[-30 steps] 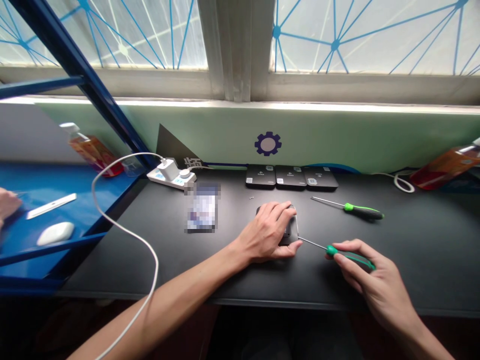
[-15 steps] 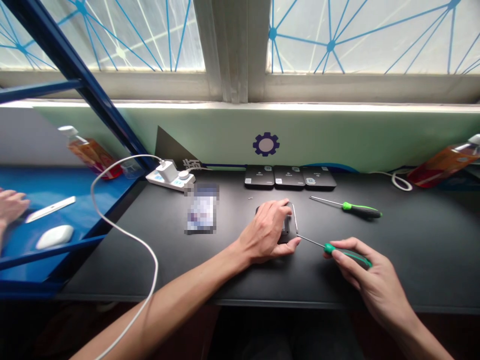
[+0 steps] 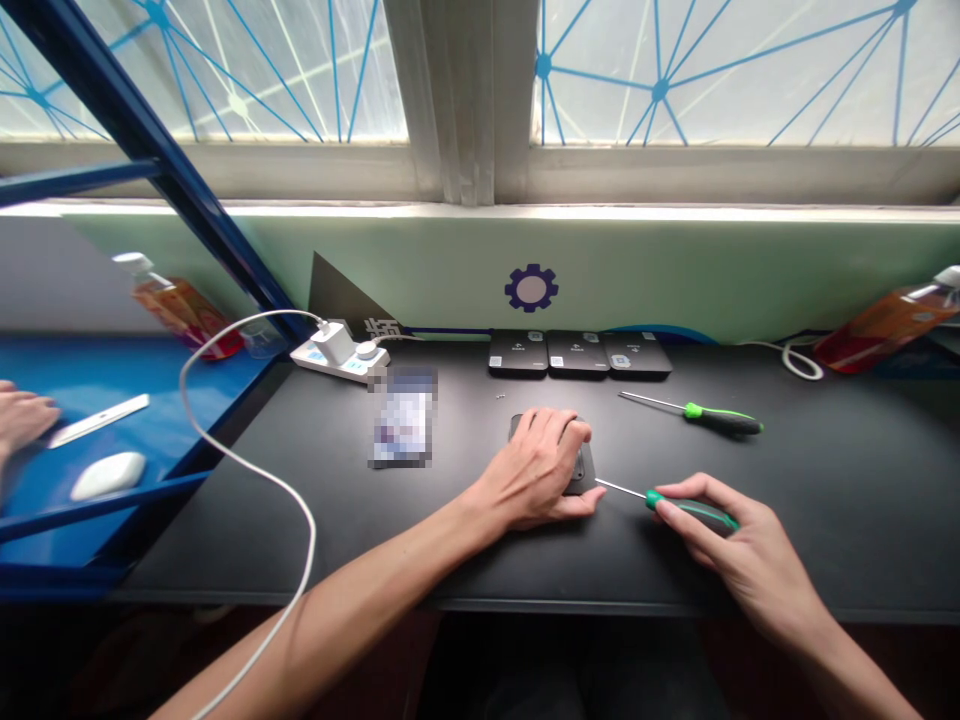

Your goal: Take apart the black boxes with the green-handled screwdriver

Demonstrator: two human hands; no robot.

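My left hand (image 3: 541, 462) lies over a small flat black device (image 3: 587, 468), its fingers bent across the top and its thumb along the near side. Most of the device is hidden under that hand. My right hand (image 3: 731, 530) is closed around the green and black handle of a screwdriver (image 3: 621, 489). The shaft points left, its tip close to the device's near right corner by my left thumb; whether it touches is unclear. A second screwdriver (image 3: 724, 418) with a bright green and black handle lies farther back on the right.
Three black boxes (image 3: 577, 353) stand in a row by the wall. Tiny screws (image 3: 501, 397) lie before them. A blurred-out packet (image 3: 403, 418) and a power strip (image 3: 341, 357) sit left. A white cable (image 3: 289, 480) crosses the view. Another person's hand (image 3: 26, 415) rests on the blue table.
A shiny edge along the device's right side no longer shows. My left fingers have drawn in slightly toward me. The screwdriver tip has shifted slightly down, staying near the device's corner.
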